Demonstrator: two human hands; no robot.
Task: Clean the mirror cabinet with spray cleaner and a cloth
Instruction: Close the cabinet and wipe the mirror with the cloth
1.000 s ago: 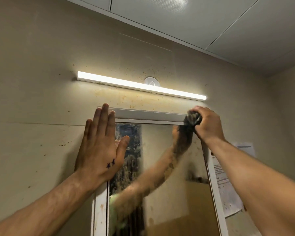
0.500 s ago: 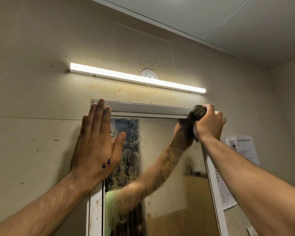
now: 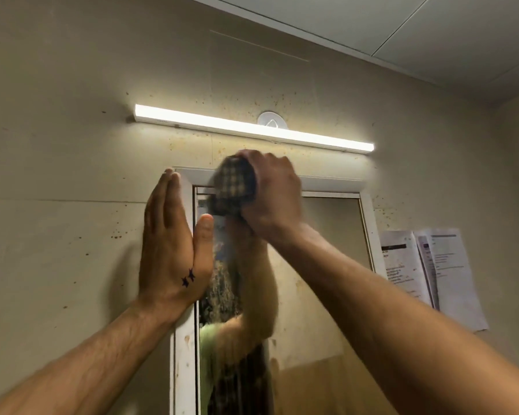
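At the middle of the frame the right hand (image 3: 271, 199) grips a bunched checked cloth (image 3: 235, 181) against the top left of the mirror (image 3: 327, 265), where the glass meets the mirror cabinet (image 3: 333, 185) frame; both are blurred. Just left of it, the left hand (image 3: 171, 244) lies flat with straight fingers (image 3: 170, 187) on the frame's upper left corner. A lit light bar (image 3: 252, 128) crosses the speckled wall (image 3: 72, 145) above. Papers (image 3: 432, 271) hang at the right.
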